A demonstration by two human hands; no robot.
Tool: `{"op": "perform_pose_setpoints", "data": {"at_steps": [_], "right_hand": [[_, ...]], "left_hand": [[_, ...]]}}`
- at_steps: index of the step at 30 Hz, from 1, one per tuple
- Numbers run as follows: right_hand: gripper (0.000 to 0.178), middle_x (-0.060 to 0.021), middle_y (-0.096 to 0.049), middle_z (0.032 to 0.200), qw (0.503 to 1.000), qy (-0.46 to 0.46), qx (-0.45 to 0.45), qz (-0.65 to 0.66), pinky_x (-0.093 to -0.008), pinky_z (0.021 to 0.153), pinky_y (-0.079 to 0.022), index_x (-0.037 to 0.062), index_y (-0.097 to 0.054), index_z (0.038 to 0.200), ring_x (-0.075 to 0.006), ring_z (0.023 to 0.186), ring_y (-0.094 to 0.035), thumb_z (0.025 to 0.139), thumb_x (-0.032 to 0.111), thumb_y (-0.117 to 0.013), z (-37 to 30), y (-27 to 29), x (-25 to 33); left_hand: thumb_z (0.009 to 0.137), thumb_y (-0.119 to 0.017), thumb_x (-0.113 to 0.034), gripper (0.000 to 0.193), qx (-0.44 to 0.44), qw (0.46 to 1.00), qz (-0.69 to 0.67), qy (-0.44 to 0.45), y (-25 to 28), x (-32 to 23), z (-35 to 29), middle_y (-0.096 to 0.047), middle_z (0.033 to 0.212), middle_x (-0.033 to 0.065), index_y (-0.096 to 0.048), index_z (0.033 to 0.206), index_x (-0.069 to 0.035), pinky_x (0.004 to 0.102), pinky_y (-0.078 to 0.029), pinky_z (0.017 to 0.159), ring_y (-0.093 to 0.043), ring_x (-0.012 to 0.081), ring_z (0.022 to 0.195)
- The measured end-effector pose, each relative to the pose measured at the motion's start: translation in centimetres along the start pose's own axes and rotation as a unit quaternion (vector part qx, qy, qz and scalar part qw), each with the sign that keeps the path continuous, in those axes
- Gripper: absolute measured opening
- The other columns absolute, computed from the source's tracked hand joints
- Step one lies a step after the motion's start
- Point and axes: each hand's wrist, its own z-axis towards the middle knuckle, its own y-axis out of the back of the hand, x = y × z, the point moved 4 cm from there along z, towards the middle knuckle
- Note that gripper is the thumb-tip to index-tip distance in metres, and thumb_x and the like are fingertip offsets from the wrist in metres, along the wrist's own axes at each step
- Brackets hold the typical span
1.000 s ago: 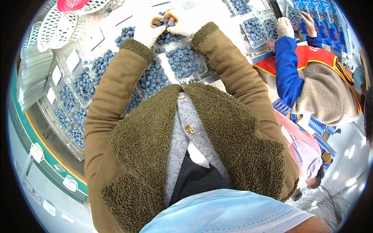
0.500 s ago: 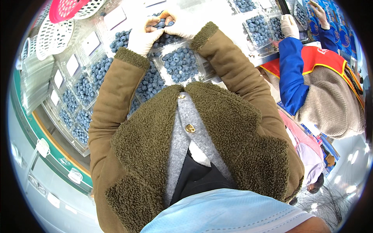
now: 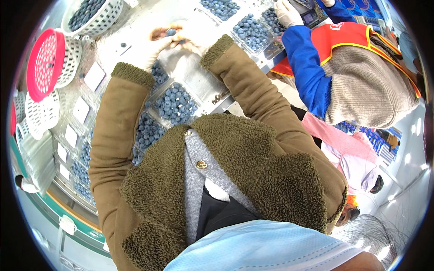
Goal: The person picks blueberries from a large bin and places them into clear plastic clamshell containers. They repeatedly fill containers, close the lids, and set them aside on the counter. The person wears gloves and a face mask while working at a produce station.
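Observation:
Both my hands are together over the worktable, in pale gloves with the fingertips bare. My left hand (image 3: pixel 156 47) has its fingers curled, touching a blueberry (image 3: pixel 171 32) held between the hands. My right hand (image 3: pixel 193 41) is closed too, with another dark blueberry (image 3: pixel 182 41) at its fingertips. Other berries inside the hands are hidden. Just nearer to me stands a clear plastic punnet (image 3: pixel 195 115) filled with blueberries (image 3: pixel 175 103). More filled punnets lie left of it, partly behind my left sleeve.
A white basket of blueberries (image 3: pixel 103 22) stands far left, near a pink basket (image 3: pixel 45 65) and white baskets. White cards (image 3: pixel 94 77) lie along the left. Stacked clear lids (image 3: pixel 38 156) are at the left edge. At right, a co-worker's gloved hand (image 3: pixel 288 13) is by filled punnets (image 3: pixel 251 32).
The view has shifted right and tilted. My hands have moved from above the filled punnets out over the bare tabletop, and fewer blueberries show in them. The co-worker's hand stays near the punnets.

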Motion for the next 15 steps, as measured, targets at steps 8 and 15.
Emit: {"op": "perform_pose_setpoints", "data": {"at_steps": [8, 15], "right_hand": [[0.045, -0.012, -0.074, 0.1, 0.951, 0.062, -0.203, -0.226, -0.0405, 0.077, -0.056, 0.0008, -0.061, 0.134, -0.0282, 0.086, -0.07, 0.091, 0.013, -0.064, 1.4, 12.1, 4.5], [0.041, -0.016, -0.068, 0.126, 0.888, 0.206, -0.271, -0.31, -0.036, 0.104, -0.048, -0.0019, -0.061, 0.135, -0.024, 0.118, -0.062, 0.095, 0.003, -0.056, -1.2, 13.7, 4.3]], "left_hand": [[0.099, -0.065, -0.012, 0.035, 0.116, 0.988, -0.107, 0.0, -8.8, -2.3, 11.0, -0.069, 0.122, 0.0138, -0.062, 0.131, 0.002, 0.0365, -0.05, 0.104, -0.063, 0.0227, 0.117], [0.096, -0.071, -0.008, 0.037, -0.04, 0.994, 0.01, -0.104, 2.7, -2.2, 8.1, -0.07, 0.127, 0.0086, -0.066, 0.132, -0.002, 0.028, -0.051, 0.101, -0.064, 0.0172, 0.117]]}}
